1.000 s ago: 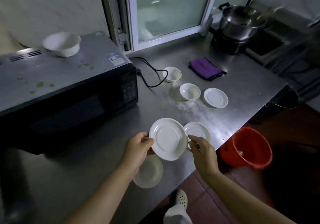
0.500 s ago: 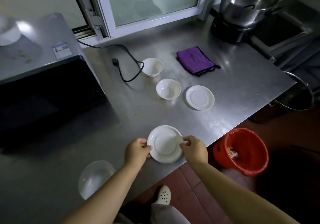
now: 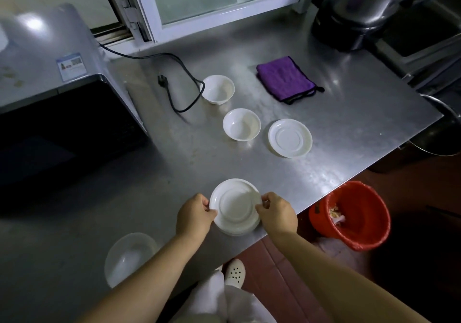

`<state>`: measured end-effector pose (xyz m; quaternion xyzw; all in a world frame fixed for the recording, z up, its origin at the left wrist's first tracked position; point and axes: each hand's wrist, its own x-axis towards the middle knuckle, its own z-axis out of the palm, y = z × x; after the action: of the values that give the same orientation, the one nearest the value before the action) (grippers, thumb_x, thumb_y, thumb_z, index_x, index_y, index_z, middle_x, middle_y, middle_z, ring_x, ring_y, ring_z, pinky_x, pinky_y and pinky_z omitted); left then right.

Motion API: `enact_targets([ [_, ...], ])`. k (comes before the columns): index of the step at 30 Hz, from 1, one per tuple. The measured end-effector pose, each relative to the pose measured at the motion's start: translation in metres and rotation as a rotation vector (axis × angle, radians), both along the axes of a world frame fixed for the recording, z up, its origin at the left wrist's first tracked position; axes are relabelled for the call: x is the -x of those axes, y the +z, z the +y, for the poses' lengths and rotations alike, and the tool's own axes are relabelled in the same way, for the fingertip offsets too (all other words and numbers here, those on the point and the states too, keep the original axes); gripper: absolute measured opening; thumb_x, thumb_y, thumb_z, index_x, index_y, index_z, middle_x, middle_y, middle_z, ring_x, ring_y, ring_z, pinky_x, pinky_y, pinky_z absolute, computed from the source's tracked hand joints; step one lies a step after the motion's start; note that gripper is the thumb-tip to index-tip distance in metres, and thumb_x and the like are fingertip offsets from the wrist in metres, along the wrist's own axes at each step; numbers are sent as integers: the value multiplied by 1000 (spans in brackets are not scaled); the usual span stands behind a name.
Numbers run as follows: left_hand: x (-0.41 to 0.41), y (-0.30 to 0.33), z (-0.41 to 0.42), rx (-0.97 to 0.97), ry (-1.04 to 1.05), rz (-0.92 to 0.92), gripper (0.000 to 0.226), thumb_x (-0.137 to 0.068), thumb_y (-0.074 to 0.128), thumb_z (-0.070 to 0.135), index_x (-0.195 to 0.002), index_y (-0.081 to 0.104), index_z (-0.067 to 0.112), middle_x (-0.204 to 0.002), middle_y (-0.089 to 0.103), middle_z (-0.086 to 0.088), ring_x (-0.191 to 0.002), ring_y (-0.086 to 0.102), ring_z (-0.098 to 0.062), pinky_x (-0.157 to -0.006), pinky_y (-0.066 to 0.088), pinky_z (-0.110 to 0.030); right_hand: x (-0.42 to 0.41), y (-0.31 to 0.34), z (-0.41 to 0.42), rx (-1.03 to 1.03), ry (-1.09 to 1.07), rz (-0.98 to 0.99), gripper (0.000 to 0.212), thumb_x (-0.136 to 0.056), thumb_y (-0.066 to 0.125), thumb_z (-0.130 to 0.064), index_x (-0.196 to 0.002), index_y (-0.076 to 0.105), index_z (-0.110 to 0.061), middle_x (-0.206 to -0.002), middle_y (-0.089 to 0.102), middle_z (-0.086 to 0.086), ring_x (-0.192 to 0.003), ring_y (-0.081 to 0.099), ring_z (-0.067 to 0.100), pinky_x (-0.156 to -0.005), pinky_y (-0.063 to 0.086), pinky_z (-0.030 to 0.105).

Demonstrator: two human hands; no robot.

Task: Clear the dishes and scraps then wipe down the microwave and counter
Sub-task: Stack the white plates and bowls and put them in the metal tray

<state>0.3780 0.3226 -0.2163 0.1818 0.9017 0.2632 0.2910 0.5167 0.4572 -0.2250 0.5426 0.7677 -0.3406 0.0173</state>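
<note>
A white saucer [image 3: 235, 204] lies stacked on another saucer near the steel counter's [image 3: 349, 133] front edge. My left hand [image 3: 194, 216] grips its left rim and my right hand [image 3: 278, 214] pinches its right rim. Farther back stand two white bowls [image 3: 217, 89] [image 3: 241, 124] and a third saucer [image 3: 290, 138]. A folded purple cloth [image 3: 285, 79] lies behind them. The microwave [image 3: 57, 108] fills the left, with yellowish spots on its top. A translucent bowl [image 3: 129, 257] sits at the near left.
A red bucket [image 3: 349, 216] with scraps stands on the floor right of the counter's corner. A black cord with plug [image 3: 174, 83] trails from the microwave. A metal pot on a black cooker [image 3: 356, 5] stands at the back right. A dark pot [image 3: 444, 133] sits beyond the right edge.
The saucer held tilted in my left hand came down onto the second saucer at the counter's edge. My right hand took hold of its right rim. The view swung right.
</note>
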Motion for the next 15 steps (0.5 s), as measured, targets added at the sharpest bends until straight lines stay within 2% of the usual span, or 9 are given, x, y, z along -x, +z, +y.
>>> enact_targets([
  [3, 3, 1, -1, 21, -49, 10, 14, -74, 69, 21, -76, 55, 19, -68, 60, 4, -62, 56, -13, -49, 36, -23, 2, 2, 0, -27, 39, -42, 7, -80, 59, -28, -87, 59, -27, -79, 59, -11, -74, 56, 16, -60, 43, 27],
  [6, 4, 2, -2, 47, -110, 15, 15, -75, 69, 22, -76, 54, 20, -70, 59, 4, -65, 55, -15, -48, 32, -22, 4, 7, -1, -54, 89, -99, 9, -79, 59, -27, -88, 58, -25, -82, 61, -7, -77, 57, 18, -62, 44, 28],
  [10, 11, 4, 1, 55, -158, -19, 14, -75, 68, 22, -80, 55, 20, -75, 63, 2, -70, 59, -17, -56, 42, -26, 6, 15, 1, -1, 58, -121, 11, -78, 60, -24, -89, 60, -23, -85, 63, -4, -80, 58, 19, -65, 46, 30],
  [15, 21, 11, 31, -56, -161, -101, 12, -75, 66, 15, -85, 60, 16, -79, 67, 0, -72, 63, -20, -68, 52, -33, 6, 29, 25, 11, -101, -30, 16, -79, 63, -22, -95, 62, -24, -84, 60, -9, -81, 57, 16, -66, 46, 28],
])
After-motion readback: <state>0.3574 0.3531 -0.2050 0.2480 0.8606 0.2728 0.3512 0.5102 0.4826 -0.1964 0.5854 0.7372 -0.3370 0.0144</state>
